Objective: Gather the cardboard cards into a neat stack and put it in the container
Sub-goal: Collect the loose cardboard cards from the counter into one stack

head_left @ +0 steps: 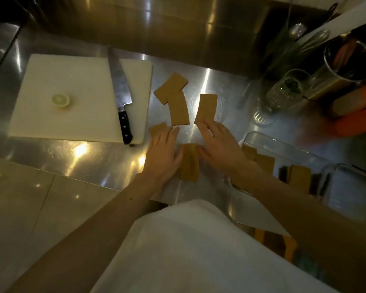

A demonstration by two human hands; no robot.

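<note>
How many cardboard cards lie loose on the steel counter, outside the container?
5: two overlapping far cards, one under right fingertips, one under left fingers, one between hands; possibly stacked.

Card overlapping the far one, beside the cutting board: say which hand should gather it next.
Probably the left hand. Its fingertips lie just short of that card, while the right hand already presses another card.

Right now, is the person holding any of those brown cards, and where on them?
Nothing is lifted. The right hand presses its fingers on the near end of one card; the left hand lies flat on another card. A small stack lies between them.
</note>
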